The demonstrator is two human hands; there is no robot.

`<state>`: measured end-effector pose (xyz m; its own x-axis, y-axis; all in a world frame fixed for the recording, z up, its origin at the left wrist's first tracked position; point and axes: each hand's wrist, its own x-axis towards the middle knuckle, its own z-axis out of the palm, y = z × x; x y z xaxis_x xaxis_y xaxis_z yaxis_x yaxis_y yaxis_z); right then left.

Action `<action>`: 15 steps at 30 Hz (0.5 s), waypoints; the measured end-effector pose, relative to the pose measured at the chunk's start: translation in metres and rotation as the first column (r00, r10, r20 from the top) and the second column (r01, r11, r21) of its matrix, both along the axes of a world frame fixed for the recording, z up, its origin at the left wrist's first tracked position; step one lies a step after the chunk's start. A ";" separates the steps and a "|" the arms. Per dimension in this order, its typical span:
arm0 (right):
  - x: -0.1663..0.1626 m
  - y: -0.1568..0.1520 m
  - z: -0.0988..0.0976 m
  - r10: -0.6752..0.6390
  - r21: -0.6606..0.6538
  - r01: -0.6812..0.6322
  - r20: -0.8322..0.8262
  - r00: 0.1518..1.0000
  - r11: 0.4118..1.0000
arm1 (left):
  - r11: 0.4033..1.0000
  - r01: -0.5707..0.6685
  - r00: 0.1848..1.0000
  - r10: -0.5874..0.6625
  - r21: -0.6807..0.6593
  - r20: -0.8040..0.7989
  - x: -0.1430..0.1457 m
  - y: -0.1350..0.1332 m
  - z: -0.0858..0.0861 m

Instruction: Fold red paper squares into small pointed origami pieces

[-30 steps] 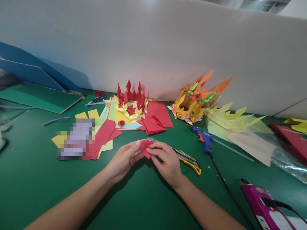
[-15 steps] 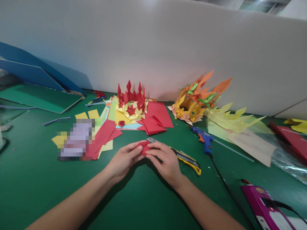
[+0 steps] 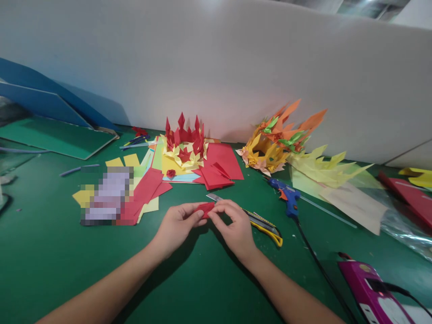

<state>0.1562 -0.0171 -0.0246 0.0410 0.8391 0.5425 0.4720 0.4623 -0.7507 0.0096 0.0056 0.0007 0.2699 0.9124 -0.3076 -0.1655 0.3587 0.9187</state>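
A small folded piece of red paper [image 3: 205,209] is held up over the green table between both hands. My left hand [image 3: 180,225] grips its left side, thumb on the near face. At its right end, my right hand [image 3: 234,225] pinches an edge between thumb and index finger. A utility knife [image 3: 263,222] with a yellow handle lies just behind and to the right of my right hand, its blade showing past the fingers. Beyond the hands stands a red and yellow paper crown [image 3: 185,144], with a small red paper flower [image 3: 171,173] in front of it.
A blue glue gun [image 3: 286,193] lies to the right, its cable running to a purple power strip [image 3: 371,288]. Red paper sheets [image 3: 146,191] and a blurred-out rectangular item [image 3: 110,195] are at left. An orange and yellow paper crown [image 3: 270,148] stands at the back.
The right fingers have shifted from wrapping the red paper to pinching its right end, and more of the paper shows. The left hand has moved very little.
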 end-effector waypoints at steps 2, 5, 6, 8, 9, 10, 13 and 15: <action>0.000 0.000 0.000 0.001 -0.047 -0.003 -0.024 1.000 0.999 | 1.000 0.001 1.000 -0.001 0.008 -0.019 0.000 0.000 -0.001; -0.001 0.000 0.000 -0.005 -0.085 0.001 -0.045 0.999 0.996 | 1.000 -0.006 0.999 0.007 0.014 -0.034 0.001 0.000 -0.001; -0.001 0.001 0.000 -0.007 -0.090 0.003 -0.051 0.999 0.996 | 1.000 -0.011 0.999 0.012 0.013 -0.035 0.001 -0.001 0.000; 0.000 0.001 0.000 -0.011 -0.092 0.005 -0.062 0.998 0.996 | 1.000 -0.021 0.999 0.022 0.008 -0.036 0.001 -0.002 0.001; 0.000 0.000 0.000 -0.014 -0.090 0.008 -0.068 0.998 0.996 | 1.000 -0.023 0.999 0.024 0.005 -0.034 0.002 -0.002 0.002; 0.000 0.000 0.000 -0.017 -0.087 0.011 -0.074 0.997 0.996 | 1.000 -0.023 0.999 0.023 0.003 -0.032 0.002 -0.003 0.002; -0.001 0.000 0.000 -0.025 -0.075 0.019 -0.085 0.996 0.997 | 1.000 -0.009 0.999 0.010 0.025 -0.044 0.002 -0.004 0.003; -0.001 -0.001 0.000 -0.031 -0.070 0.025 -0.088 0.996 0.997 | 0.998 0.009 0.997 -0.005 0.056 -0.078 0.002 -0.004 0.003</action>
<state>0.1555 -0.0178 -0.0246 0.1105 0.8722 0.4765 0.4140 0.3954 -0.8199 0.0112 0.0012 0.0037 0.2535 0.9270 -0.2764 -0.0906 0.3072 0.9473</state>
